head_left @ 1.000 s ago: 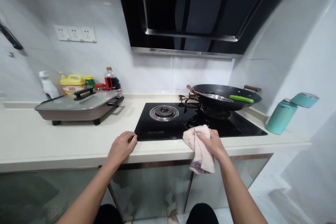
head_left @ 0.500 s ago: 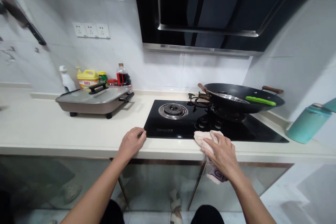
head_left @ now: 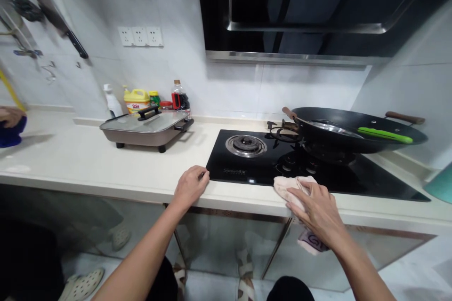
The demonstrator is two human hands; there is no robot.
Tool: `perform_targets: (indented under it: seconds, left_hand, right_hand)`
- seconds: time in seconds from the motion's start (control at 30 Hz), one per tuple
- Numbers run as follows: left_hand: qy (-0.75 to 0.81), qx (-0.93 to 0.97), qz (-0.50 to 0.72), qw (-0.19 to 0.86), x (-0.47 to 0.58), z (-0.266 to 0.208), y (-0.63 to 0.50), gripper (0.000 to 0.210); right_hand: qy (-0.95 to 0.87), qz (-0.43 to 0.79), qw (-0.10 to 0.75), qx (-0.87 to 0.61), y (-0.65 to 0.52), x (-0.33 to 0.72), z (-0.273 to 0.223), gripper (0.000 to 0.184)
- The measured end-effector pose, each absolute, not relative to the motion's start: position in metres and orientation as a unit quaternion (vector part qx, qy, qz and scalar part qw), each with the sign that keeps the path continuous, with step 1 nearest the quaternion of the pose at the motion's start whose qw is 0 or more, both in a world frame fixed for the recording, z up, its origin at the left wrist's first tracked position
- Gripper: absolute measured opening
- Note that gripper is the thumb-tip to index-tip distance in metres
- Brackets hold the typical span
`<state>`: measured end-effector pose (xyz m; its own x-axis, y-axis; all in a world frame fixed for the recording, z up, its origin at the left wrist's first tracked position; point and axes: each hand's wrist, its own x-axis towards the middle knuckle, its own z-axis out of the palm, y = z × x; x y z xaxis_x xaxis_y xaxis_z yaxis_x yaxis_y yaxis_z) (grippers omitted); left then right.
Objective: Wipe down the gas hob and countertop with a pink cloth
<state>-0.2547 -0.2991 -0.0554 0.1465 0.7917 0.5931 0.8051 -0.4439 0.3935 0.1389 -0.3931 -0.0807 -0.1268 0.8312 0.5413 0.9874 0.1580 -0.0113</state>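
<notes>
My right hand (head_left: pixel 318 204) holds a pale pink cloth (head_left: pixel 293 185), pressed on the counter's front strip at the edge of the black glass gas stove (head_left: pixel 259 169). A patterned end of the cloth hangs down over the counter edge. My left hand (head_left: pixel 192 186) rests on the white counter (head_left: pixel 155 176) beside the stove's front left corner. Its fingers are curled in, with a dark spot between them that I cannot make out. On the stove's right burner sits a black wok (head_left: pixel 328 124) with wooden handles, a metal lid or bowl and a green-handled utensil (head_left: pixel 384 135) in it.
A lidded electric pan (head_left: pixel 144 135) stands left of the stove, with several bottles behind it, including a yellow jug (head_left: pixel 136 99). Another person's hand (head_left: pixel 12 115) is on a dark blue thing (head_left: pixel 14 135) at far left. A range hood (head_left: pixel 289 19) hangs above.
My view has turned left, so everything sits further right. Another person's hand with the blue thing and a clog-shod foot have come into view. My hands stay near the same spots on the counter.
</notes>
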Motion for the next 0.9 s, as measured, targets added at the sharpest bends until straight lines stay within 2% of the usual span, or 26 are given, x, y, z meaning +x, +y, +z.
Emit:
perform_targets:
  seconds: [0.9]
  left_hand:
    - [-0.536,-0.751,-0.385,0.023,-0.251,-0.055,-0.304,0.021]
  right_hand:
    - [-0.732,-0.18,0.257,-0.605,-0.387,0.149,-0.097,0.033]
